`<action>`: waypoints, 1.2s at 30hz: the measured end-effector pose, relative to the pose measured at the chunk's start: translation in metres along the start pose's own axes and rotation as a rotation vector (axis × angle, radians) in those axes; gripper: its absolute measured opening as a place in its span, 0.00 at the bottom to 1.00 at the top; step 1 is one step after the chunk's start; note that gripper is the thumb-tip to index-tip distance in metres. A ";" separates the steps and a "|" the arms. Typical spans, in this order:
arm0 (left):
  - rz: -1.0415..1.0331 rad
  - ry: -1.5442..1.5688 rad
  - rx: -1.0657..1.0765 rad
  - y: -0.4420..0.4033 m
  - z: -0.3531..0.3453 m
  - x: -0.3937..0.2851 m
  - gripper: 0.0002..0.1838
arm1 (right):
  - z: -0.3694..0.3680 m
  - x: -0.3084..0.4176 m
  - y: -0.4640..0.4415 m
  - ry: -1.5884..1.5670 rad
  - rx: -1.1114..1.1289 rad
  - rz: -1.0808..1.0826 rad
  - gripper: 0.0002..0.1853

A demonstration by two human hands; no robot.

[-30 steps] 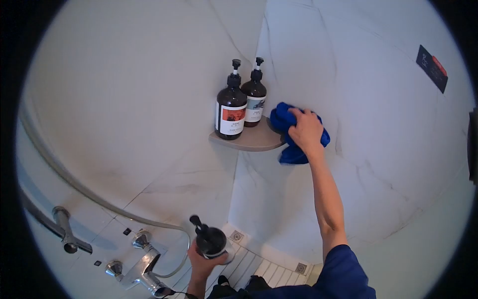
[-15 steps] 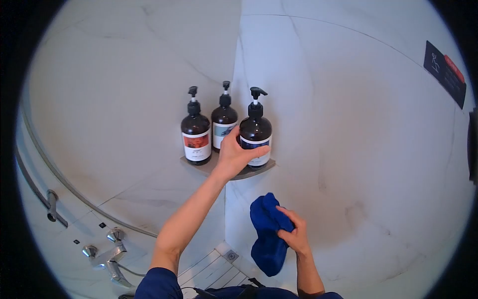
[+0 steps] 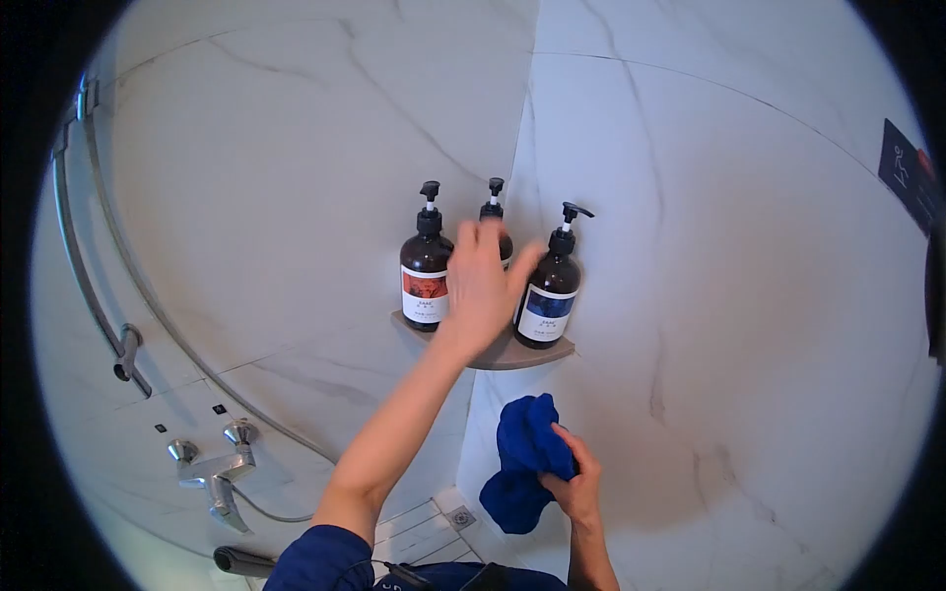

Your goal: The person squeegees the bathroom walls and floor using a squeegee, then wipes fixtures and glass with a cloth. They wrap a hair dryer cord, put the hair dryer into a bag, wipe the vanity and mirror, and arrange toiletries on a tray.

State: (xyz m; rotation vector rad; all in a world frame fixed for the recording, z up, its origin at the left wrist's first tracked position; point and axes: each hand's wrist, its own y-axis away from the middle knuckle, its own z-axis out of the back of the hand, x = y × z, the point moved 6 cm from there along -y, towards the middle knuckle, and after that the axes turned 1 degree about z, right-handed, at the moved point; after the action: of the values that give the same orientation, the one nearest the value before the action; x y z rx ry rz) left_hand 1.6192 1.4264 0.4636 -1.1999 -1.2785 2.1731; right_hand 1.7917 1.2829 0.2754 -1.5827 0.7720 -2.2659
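Observation:
Three dark pump bottles stand on a corner shelf (image 3: 507,357): a red-label bottle (image 3: 425,286) at the left, a blue-label bottle (image 3: 549,300) at the right, and a third bottle (image 3: 493,210) behind, mostly covered by a hand. My left hand (image 3: 483,286) is raised in front of that rear bottle, slightly blurred, fingers apart and holding nothing. Below the shelf, my right hand (image 3: 579,475) grips a bunched blue cloth (image 3: 527,458), which hangs down to the left.
At the left are a chrome mixer tap (image 3: 219,475), a shower hose (image 3: 187,350) and a rail bracket (image 3: 128,352). A dark sign (image 3: 909,177) is on the right wall. Floor slats (image 3: 419,537) and a drain (image 3: 460,517) lie below.
Over the last second, the blue-label bottle went from my left hand onto the shelf. My left hand has since let go of it, and my right hand has brought the cloth down from the shelf.

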 end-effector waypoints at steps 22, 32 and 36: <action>-0.082 0.069 0.087 -0.042 0.031 -0.020 0.14 | -0.044 -0.007 -0.019 -0.766 -0.196 -0.346 0.25; -0.003 0.175 0.017 -0.013 0.039 0.002 0.19 | -0.043 -0.040 0.006 -0.667 -0.169 -0.302 0.25; 0.085 -0.145 -0.257 -0.020 0.075 0.032 0.20 | -0.043 -0.042 0.013 -0.693 -0.186 -0.338 0.25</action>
State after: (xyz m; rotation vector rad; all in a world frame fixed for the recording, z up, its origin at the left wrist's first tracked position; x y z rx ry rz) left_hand 1.5373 1.4171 0.4825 -1.2289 -1.6370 2.2430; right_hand 1.7663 1.3048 0.2238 -2.5308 0.5563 -1.6432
